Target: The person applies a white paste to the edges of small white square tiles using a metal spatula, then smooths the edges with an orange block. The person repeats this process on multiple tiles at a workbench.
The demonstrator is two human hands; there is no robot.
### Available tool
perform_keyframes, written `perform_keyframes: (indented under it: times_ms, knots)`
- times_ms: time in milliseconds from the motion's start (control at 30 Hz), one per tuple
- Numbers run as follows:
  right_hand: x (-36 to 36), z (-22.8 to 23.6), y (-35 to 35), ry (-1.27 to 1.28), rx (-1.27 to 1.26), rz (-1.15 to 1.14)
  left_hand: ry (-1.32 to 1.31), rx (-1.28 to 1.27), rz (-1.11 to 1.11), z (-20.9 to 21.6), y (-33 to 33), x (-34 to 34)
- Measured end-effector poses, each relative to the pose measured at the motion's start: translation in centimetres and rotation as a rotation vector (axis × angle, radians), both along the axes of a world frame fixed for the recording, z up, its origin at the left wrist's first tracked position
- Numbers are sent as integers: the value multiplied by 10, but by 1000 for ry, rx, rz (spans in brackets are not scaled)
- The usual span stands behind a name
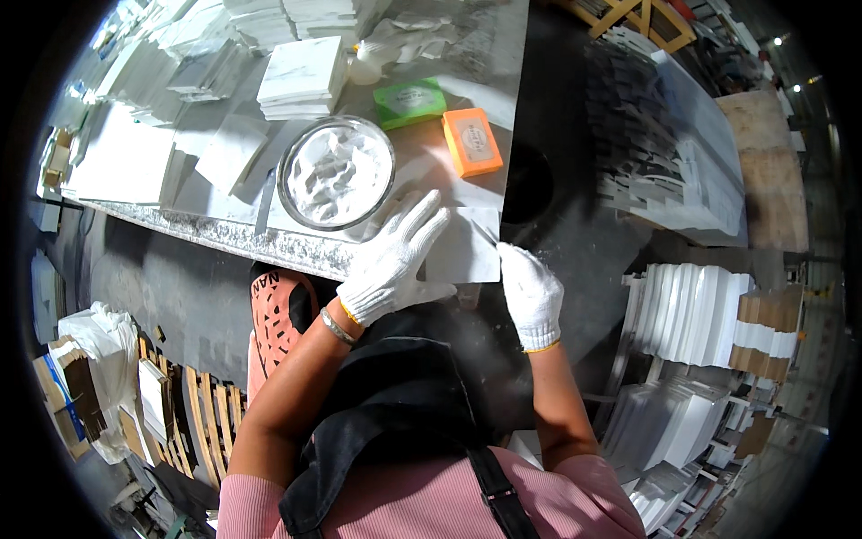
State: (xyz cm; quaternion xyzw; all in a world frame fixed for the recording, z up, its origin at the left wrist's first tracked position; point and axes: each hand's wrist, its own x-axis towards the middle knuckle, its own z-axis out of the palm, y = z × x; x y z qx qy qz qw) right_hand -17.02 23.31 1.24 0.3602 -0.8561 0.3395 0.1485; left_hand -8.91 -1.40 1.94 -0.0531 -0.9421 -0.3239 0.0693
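Observation:
In a white knit glove, my left hand point(395, 259) is stretched out, fingers together and thumb spread, along the left edge of a square white tile point(465, 247) at the table's near corner. I cannot tell how firmly it touches the tile. My right hand point(532, 298), also gloved, is closed at the tile's right edge around a thin, narrow tool point(488, 235); its tip lies over the tile and the rest is hidden. Beyond my left hand stands a clear round bowl point(387, 190) with crumpled white material point(334, 171) inside.
An orange box-shaped block point(472, 142) and a green one point(409, 103) lie behind the tile. Farther back are a white squeeze bottle point(365, 66) and stacked white tiles point(303, 76). More stacked slabs point(687, 314) stand at right; wooden pallet slats point(208, 422) lie lower left.

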Motion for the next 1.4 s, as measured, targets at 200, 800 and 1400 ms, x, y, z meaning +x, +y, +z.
perform_keyframes:
  times_ms: [200, 800, 1400]
  knots:
    - [24, -15, 30, 6, 86, -54, 10, -15, -3, -4, 1, -2]
    - [9, 24, 63, -884, -561, -413, -285, 647, -809, 8, 106, 19]
    - [1, 16, 30, -905, -151, 20, 30, -31, 77, -2, 8, 0]
